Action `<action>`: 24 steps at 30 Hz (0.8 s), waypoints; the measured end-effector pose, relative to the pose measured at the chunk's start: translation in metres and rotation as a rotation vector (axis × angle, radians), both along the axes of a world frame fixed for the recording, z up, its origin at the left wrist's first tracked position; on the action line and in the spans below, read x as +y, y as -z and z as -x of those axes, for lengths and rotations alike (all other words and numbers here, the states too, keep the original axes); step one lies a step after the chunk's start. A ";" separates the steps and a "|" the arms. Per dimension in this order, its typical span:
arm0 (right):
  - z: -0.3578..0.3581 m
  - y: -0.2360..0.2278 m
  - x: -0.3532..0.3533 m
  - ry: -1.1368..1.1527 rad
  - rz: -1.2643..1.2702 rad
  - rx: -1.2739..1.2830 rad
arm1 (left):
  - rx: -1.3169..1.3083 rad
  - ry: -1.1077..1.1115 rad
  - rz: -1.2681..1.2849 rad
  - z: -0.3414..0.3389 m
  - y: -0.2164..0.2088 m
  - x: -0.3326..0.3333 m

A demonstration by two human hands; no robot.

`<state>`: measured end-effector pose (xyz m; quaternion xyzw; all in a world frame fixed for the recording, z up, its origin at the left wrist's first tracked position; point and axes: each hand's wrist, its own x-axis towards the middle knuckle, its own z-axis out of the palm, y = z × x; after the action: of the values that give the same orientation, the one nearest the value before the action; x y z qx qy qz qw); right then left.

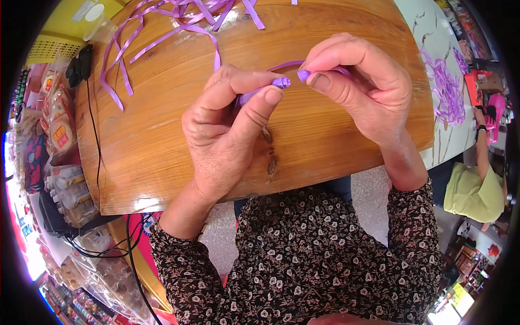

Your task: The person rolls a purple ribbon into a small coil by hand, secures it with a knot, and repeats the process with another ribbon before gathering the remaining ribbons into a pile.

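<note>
L hand (pixel 227 130) & R hand (pixel 357 92) each pinching 1 end of purple ribbon (pixel 281 82) above wooden table (pixel 162 135).

Ribbon strips (pixel 162 21) are spread at table (pixel 162 135) far edge; hands (pixel 233 130) held above table centre.

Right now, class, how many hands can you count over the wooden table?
2: the left hand and the right hand, each pinching a purple strip end above the table.
</note>
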<state>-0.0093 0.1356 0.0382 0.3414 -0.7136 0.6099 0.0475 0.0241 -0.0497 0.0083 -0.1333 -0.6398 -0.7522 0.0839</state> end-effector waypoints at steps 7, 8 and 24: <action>-0.001 -0.004 -0.002 0.004 -0.079 0.063 | 0.013 -0.022 0.004 0.000 0.000 0.001; -0.001 -0.003 -0.002 0.004 -0.079 0.063 | 0.019 -0.025 0.013 0.000 -0.001 0.001; 0.000 0.000 -0.005 0.018 -0.084 0.180 | 0.033 -0.057 0.131 -0.007 -0.004 0.002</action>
<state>-0.0096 0.1303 0.0379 0.3899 -0.7345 0.5458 0.1026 0.0310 -0.0474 0.0123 -0.1328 -0.6897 -0.7038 0.1068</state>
